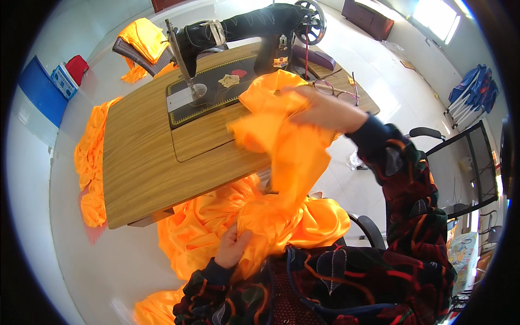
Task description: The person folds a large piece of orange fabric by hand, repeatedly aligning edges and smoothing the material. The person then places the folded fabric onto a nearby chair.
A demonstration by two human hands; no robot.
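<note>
Bright orange satin fabric (295, 162) stretches from my lap up over the near edge of the sewing table (141, 146). My right hand (325, 111) is raised above the table's right part, closed on the upper end of the cloth and smeared a little by motion. Low at my lap, my left hand (233, 246) pinches the gathered cloth between thumb and fingers. Beyond the fabric stands a black sewing machine (244, 27), its needle end at the left over a metal plate. The cloth lies apart from the needle.
Eyeglasses (338, 92) rest on the table beside my right hand. A small beige scrap (228, 80) lies on the machine bed. More orange cloth hangs past the table's left edge (89, 162) and over a chair (143, 40) behind. A black mesh chair (466, 168) stands at right.
</note>
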